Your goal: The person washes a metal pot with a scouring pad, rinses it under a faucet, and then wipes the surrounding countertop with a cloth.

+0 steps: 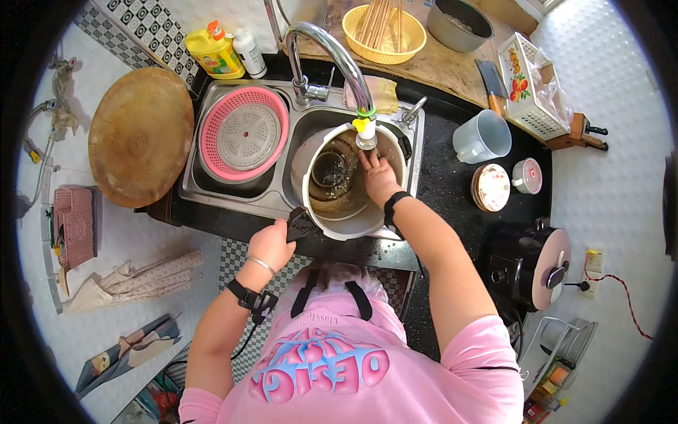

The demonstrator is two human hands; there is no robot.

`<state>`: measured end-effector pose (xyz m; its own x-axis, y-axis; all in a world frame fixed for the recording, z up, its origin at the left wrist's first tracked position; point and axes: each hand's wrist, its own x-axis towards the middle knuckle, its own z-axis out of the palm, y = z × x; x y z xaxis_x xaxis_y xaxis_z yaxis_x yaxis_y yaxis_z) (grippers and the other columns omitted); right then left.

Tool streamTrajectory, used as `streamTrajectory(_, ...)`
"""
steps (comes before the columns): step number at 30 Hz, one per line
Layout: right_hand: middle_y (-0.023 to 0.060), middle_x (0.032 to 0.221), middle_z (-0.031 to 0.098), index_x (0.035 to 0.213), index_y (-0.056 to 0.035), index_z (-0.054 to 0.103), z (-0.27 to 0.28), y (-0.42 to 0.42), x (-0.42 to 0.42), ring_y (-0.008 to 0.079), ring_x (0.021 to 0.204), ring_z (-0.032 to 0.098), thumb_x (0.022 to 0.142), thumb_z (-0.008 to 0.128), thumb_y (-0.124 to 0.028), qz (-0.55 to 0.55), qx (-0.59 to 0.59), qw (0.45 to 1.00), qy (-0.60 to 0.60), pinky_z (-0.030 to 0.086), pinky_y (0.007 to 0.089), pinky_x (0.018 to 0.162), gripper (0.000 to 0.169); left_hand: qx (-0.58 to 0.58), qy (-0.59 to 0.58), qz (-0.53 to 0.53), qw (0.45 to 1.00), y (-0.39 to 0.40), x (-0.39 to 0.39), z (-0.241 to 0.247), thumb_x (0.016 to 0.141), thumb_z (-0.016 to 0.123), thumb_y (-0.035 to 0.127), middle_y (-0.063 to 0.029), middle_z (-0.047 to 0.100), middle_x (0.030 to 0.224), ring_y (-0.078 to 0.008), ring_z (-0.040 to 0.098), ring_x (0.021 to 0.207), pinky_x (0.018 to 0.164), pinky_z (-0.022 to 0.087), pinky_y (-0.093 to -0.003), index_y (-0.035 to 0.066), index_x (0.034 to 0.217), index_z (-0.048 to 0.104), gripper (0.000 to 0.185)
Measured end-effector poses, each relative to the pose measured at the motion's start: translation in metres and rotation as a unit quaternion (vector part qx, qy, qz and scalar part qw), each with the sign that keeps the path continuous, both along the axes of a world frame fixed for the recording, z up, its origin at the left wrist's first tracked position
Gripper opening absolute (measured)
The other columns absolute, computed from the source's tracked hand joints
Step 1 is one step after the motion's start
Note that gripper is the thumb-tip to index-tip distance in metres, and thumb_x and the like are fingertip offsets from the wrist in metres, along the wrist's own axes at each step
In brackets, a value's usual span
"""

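A large metal pot (349, 230), likely a pressure cooker body, is tilted over the right sink basin. My left hand (269, 244) grips its black handle (300, 223) at the near left. Water from the chrome faucet (333, 45) falls inside, and the pot's bottom looks brown and wet. Inside the pot, just below the faucet nozzle (366, 139), my right hand (380, 177) has its fingers apart near the inner wall. Nothing shows in that hand. A short black side handle (406, 145) sticks out on the pot's far right.
In the left basin sits a pink colander (210, 153) with a perforated metal disc. A round wooden board (140, 138) leans at left. Right of the sink are a plastic jug (479, 139), stacked dishes (491, 187), a mug (527, 176), a cleaver (491, 79) and an electric cooker (529, 267).
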<state>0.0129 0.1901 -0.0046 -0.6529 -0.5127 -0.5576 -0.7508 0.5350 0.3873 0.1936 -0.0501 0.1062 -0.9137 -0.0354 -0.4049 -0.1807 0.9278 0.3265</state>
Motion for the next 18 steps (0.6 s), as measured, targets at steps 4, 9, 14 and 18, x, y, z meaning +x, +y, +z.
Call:
streamTrajectory(4, 0.0212, 0.155, 0.028, 0.138, 0.0010, 0.050, -0.035, -0.023, 0.028, 0.0440, 0.136, 0.036, 0.094, 0.045, -0.015, -0.080, -0.019, 0.976, -0.201, 0.040, 0.0524, 0.101, 0.047, -0.010, -0.018, -0.001, 1.000, 0.006, -0.005, 0.003, 0.075, 0.072, 0.019, -0.0205, 0.066, 0.081, -0.0395, 0.065, 0.079, 0.072, 0.054, -0.0467, -0.001, 0.093, 0.056, 0.031)
streamTrajectory(9, 0.0212, 0.142, 0.047, 0.146, -0.0016, 0.037, -0.020, -0.059, 0.048, 0.0311, 0.122, 0.052, 0.093, 0.040, -0.010, -0.249, -0.317, 0.762, -0.506, 0.043, 0.0434, 0.097, 0.053, -0.019, -0.034, -0.008, 0.999, 0.010, -0.004, 0.004, 0.076, 0.072, 0.020, -0.0202, 0.067, 0.083, -0.0388, 0.066, 0.080, 0.072, 0.054, -0.0465, -0.001, 0.094, 0.056, 0.032)
streamTrajectory(14, 0.0187, 0.144, 0.046, 0.153, -0.0134, 0.026, 0.051, -0.056, 0.071, 0.0285, 0.125, 0.049, 0.097, 0.041, -0.018, -0.296, -0.512, 0.551, -0.589, 0.037, 0.0388, 0.106, 0.058, -0.003, -0.003, 0.023, 1.000, 0.003, 0.011, -0.006, 0.075, 0.073, 0.020, -0.0213, 0.066, 0.080, -0.0395, 0.066, 0.078, 0.070, 0.054, -0.0471, 0.000, 0.093, 0.056, 0.032)
streamTrajectory(18, 0.0167, 0.152, 0.036, 0.148, -0.0174, 0.040, 0.056, 0.002, 0.066, 0.0396, 0.138, 0.037, 0.096, 0.042, -0.021, -0.111, -0.198, 0.918, -0.327, 0.032, 0.0454, 0.112, 0.052, 0.024, -0.003, 0.056, 0.998, -0.004, 0.018, -0.009, 0.073, 0.072, 0.019, -0.0236, 0.064, 0.080, -0.0432, 0.063, 0.078, 0.069, 0.052, -0.0488, -0.001, 0.090, 0.054, 0.032)
